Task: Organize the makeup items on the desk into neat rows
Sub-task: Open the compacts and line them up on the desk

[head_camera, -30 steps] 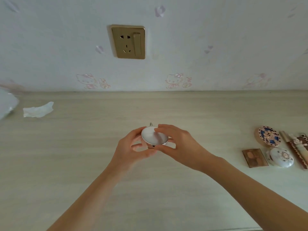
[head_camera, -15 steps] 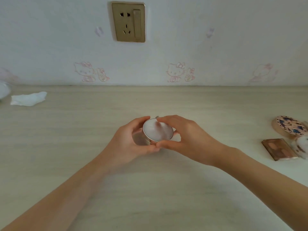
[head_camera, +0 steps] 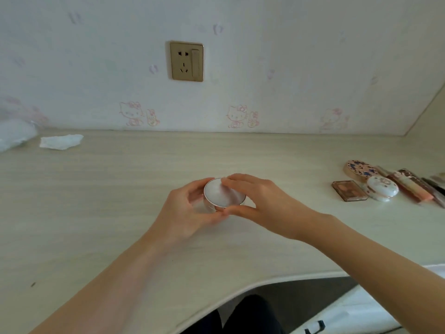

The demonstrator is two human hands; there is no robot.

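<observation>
Item held: round white compact (head_camera: 224,194) with a thin metallic rim, at the middle of the pale wood-grain desk (head_camera: 96,201), gripped between both hands; whether it rests on the desk or is lifted just off it cannot be told. Left hand (head_camera: 190,210): fingers curled round the compact's left side, thumb under its near edge. Right hand (head_camera: 262,203): fingers curved over the far rim, thumb pinching the near edge, touching the left thumb. No legible writing or brand on the compact. Well to the right of the right hand, a cluster of makeup: a small brown rectangular palette (head_camera: 349,190), nearest the hand; just beside it a white domed compact (head_camera: 381,188) with a floral top; behind these a round patterned compact (head_camera: 360,169) in pink and blue; further right, several long flat boxes (head_camera: 414,186) lying side by side, their print too blurred to read. Far to the left of the left hand, near the wall: a crumpled white tissue (head_camera: 61,141) and a blurred white bundle (head_camera: 14,135) at the frame edge. On the wall beyond the hands: a gold-coloured socket plate (head_camera: 186,61) with switch, and cartoon cat wallpaper motifs (head_camera: 237,116), no text visible.
</observation>
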